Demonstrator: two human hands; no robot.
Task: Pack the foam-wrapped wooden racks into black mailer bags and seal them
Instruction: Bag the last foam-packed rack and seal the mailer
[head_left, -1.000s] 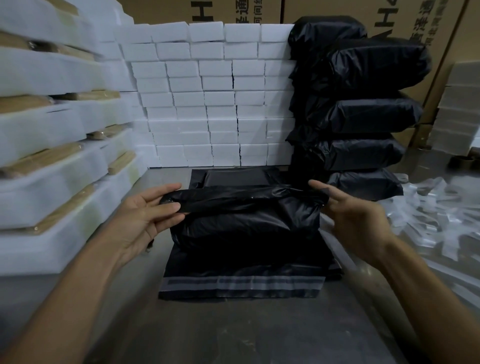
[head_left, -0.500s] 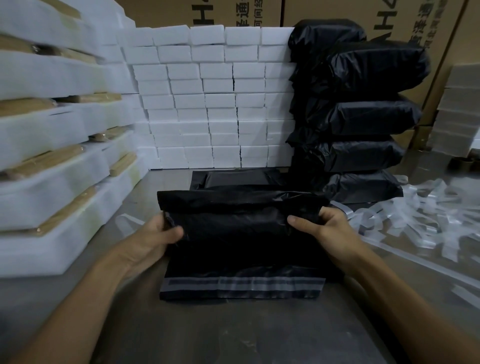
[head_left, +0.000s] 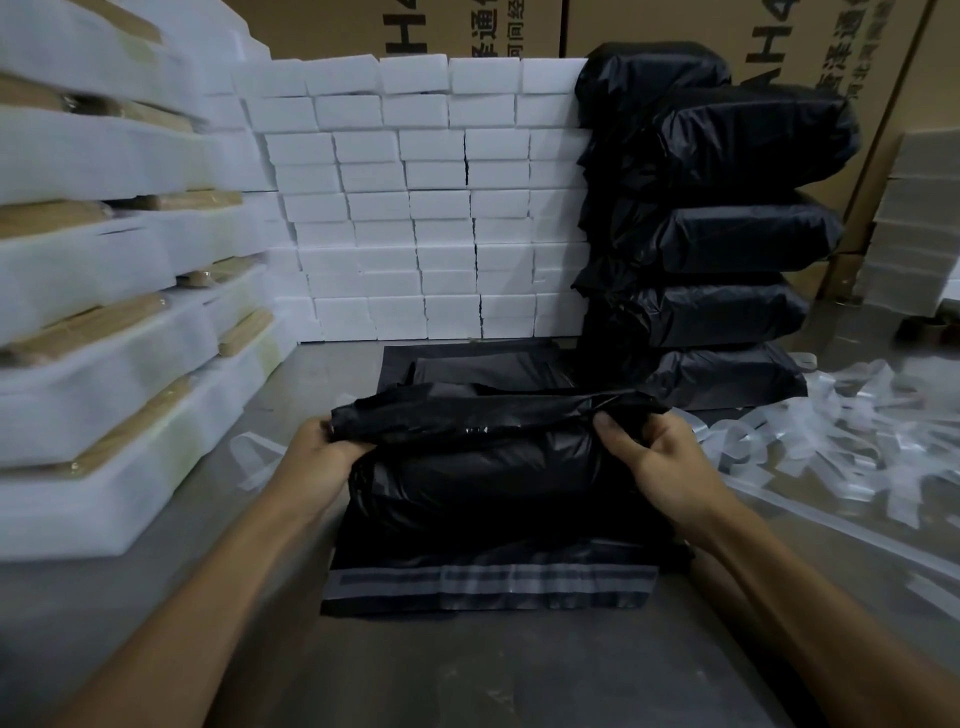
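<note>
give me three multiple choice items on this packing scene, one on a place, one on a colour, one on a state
1. Where is the stack of packed bags?
A. right of the foam block wall
B. left of the foam-wrapped racks
C. on the floor

2. What colour is the mailer bag being handled?
A. white
B. black
C. brown

3. What are the hands doing?
A. resting flat on the table
B. both gripping the bag's folded flap
C. one holds tape

Answers:
1 A: the stack of packed bags stands right of the foam block wall.
2 B: the mailer bag is black.
3 B: the left hand and right hand each grip an end of the flap.
</note>
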